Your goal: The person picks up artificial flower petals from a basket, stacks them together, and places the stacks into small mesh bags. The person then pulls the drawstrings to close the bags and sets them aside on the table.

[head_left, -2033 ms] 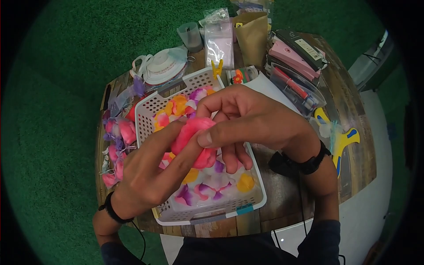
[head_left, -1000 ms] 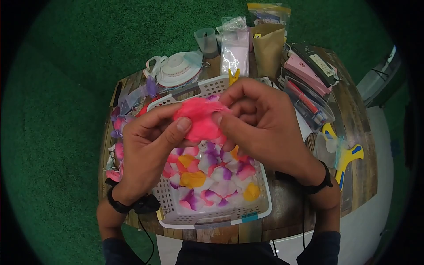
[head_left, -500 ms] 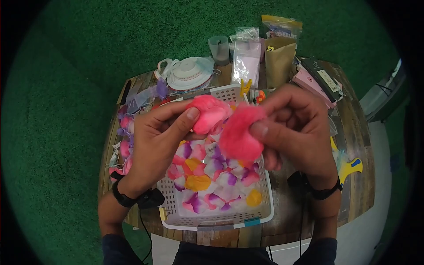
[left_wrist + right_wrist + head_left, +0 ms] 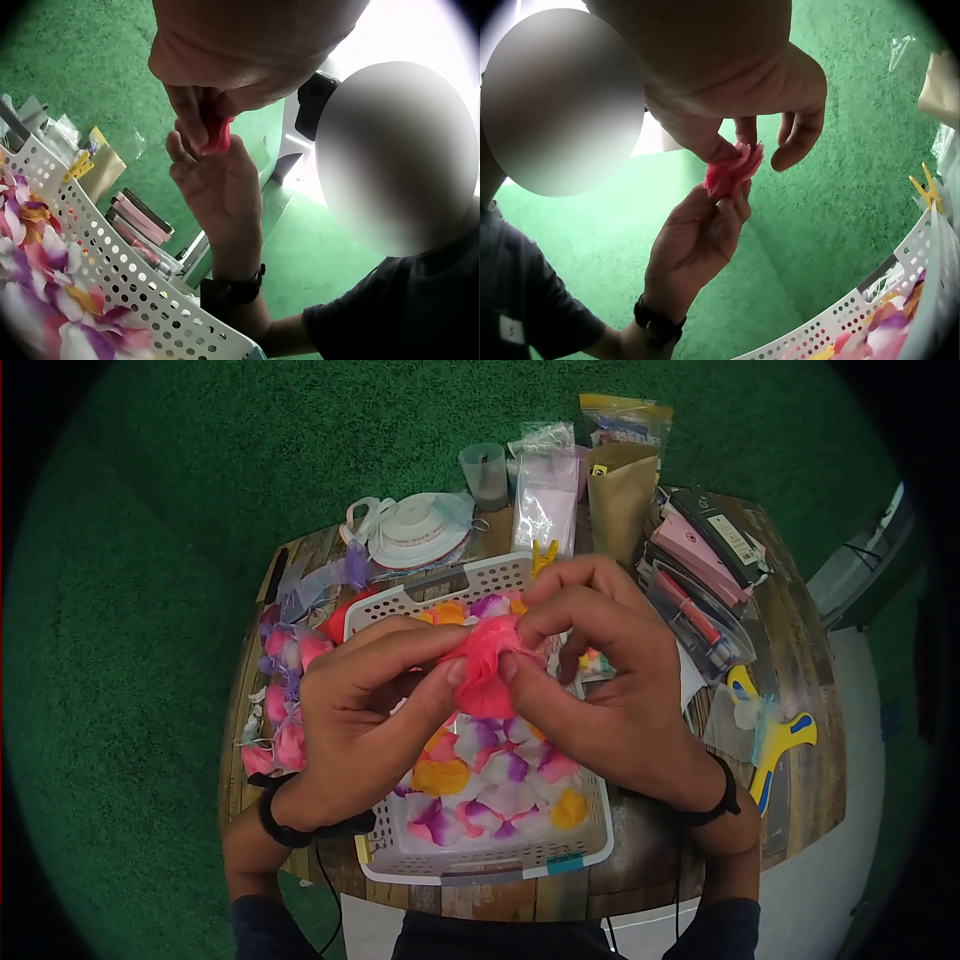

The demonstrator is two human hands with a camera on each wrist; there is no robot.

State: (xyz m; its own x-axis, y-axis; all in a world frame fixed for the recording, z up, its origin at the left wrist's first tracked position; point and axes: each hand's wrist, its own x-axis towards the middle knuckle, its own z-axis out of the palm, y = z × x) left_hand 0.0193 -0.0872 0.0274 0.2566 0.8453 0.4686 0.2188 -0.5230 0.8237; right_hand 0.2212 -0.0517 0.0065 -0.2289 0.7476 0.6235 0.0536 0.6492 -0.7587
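Observation:
A small bunch of bright pink fabric petals (image 4: 487, 675) is held between both hands, above the basket in the head view. My left hand (image 4: 375, 705) pinches its left side between thumb and fingers. On the other side, my right hand (image 4: 620, 680) pinches the gathered upper right edge with thumb and forefinger. The right wrist view shows the pink petals (image 4: 731, 172) as a folded stack, with fingertips of both hands on it. Below them, a white perforated basket (image 4: 500, 572) holds loose white-purple, pink and orange petals (image 4: 505, 797).
A yellow clothespin (image 4: 543, 555) is clipped at the basket's back rim. Behind stand a grey cup (image 4: 486, 478) and a brown paper bag (image 4: 622, 485). White ribbon rolls (image 4: 420, 525) lie back left, pink petal bundles (image 4: 290, 745) left. A yellow-and-blue handled tool (image 4: 785, 735) is at right.
Half a second ago the hands were apart, each with pink petals; now they have come together with the pink petals in one bunch. The right hand moved left.

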